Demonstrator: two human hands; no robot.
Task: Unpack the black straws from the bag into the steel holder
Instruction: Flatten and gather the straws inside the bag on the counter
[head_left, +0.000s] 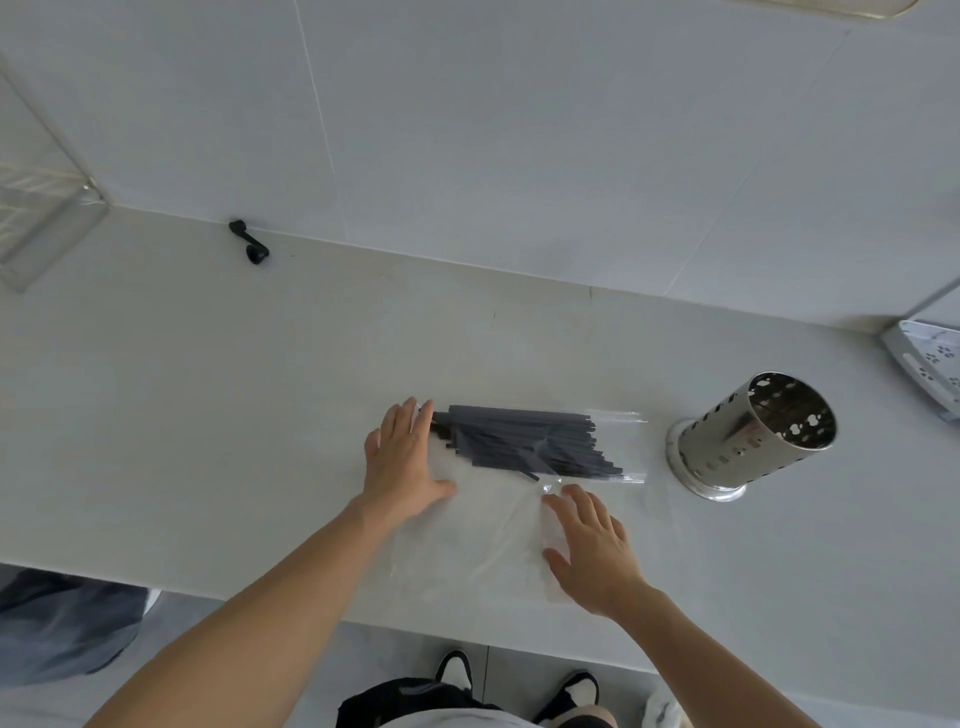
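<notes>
A bundle of black straws lies flat on the white counter inside a clear plastic bag. My left hand rests flat on the bag's left end, fingers spread, touching the straws' left tips. On the bag's near right part lies my right hand, palm down, just in front of the straws. Neither hand grips anything. The perforated steel holder stands upright to the right of the bag, with nothing visible inside it.
A small black object lies at the back by the tiled wall. A clear container is at the far left, a patterned white tray at the far right. The counter's front edge runs below my hands.
</notes>
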